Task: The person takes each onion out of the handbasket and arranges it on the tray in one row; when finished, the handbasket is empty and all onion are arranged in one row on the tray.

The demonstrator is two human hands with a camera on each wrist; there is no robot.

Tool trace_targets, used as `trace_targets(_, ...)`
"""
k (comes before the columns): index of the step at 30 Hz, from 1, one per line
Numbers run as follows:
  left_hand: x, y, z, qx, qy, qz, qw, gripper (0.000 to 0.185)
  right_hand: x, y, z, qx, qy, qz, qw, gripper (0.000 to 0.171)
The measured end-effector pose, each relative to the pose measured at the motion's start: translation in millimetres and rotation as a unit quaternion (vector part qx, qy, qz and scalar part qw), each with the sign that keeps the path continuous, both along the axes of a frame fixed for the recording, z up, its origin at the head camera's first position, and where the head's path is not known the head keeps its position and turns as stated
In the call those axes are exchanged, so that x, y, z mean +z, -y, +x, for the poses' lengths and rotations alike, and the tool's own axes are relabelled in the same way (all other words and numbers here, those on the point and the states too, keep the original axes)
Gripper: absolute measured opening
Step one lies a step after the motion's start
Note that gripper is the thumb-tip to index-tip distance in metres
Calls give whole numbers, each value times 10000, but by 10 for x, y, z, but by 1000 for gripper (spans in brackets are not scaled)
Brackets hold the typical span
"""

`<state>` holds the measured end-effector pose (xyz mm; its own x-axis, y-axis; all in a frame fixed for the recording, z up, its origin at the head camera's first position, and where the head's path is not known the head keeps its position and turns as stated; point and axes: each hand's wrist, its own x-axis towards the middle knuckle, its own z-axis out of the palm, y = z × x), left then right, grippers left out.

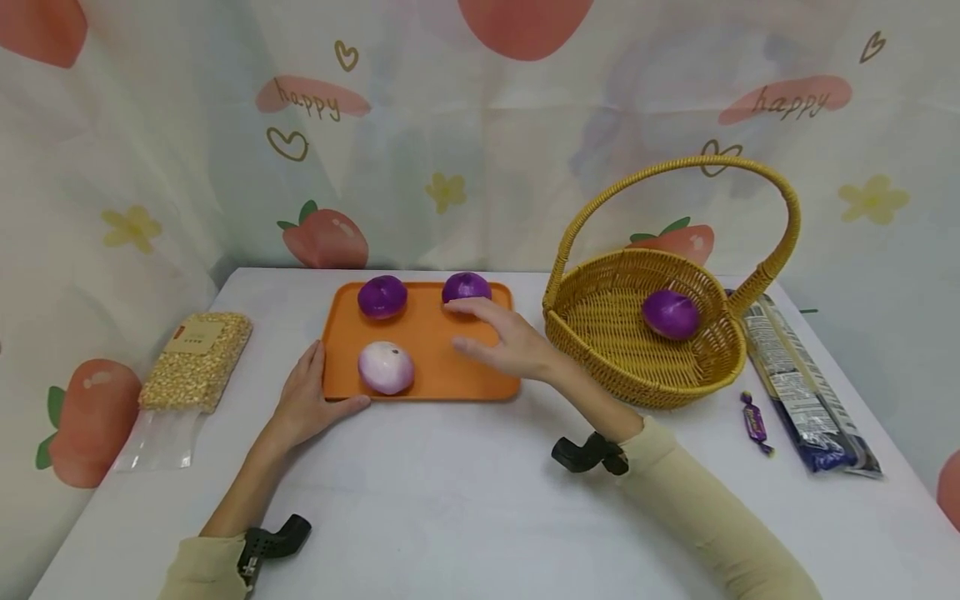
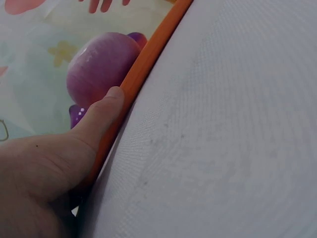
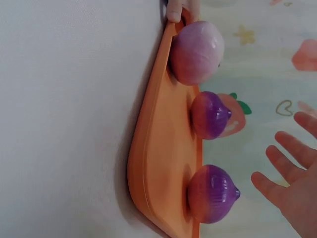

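Note:
An orange tray (image 1: 442, 358) lies on the table with two dark purple onions (image 1: 382, 297) along its back and a paler, white and purple onion (image 1: 386, 367) at its front left. At the tray's front left corner, my left hand (image 1: 303, 408) holds the rim; its thumb (image 2: 106, 106) lies on the front edge beside the pale onion. My right hand (image 1: 506, 340) hovers over the tray's right side with fingers spread and nothing in them, nearest the back right onion (image 1: 467, 286). Another purple onion (image 1: 671, 314) sits inside the yellow wicker basket (image 1: 600, 350).
The basket's tall handle (image 1: 675, 164) arches up right of the tray. A bag of yellow kernels (image 1: 197, 358) lies at the left. Beyond the basket are a purple wrapped candy (image 1: 754, 422) and a long blue and silver packet (image 1: 806, 387). A patterned curtain (image 1: 480, 167) hangs behind.

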<state>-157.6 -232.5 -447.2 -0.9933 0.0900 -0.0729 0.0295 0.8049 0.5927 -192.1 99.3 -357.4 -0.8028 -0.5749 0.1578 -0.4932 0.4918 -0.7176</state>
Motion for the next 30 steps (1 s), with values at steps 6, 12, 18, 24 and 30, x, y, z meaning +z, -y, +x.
trace_targets(6,-19,2,1,19,-19,22,10000,121,27,-136,10,-38,-84,-71,9999,60)
trace_targets(12,-10,2,-3,31,27,18,10000,121,62,-291,31,-114,-206,-90,9997,58)
trace_targets(18,3,6,-1,0,18,25,10000,121,89,-469,49,-319,-141,31,9994,53)
trace_targets(24,-12,10,-3,8,20,-41,10000,122,107,-636,53,-449,-205,190,9986,50)
trace_targets(30,-9,4,2,-8,-5,-41,10000,121,121,-821,74,-661,-154,418,9968,54)
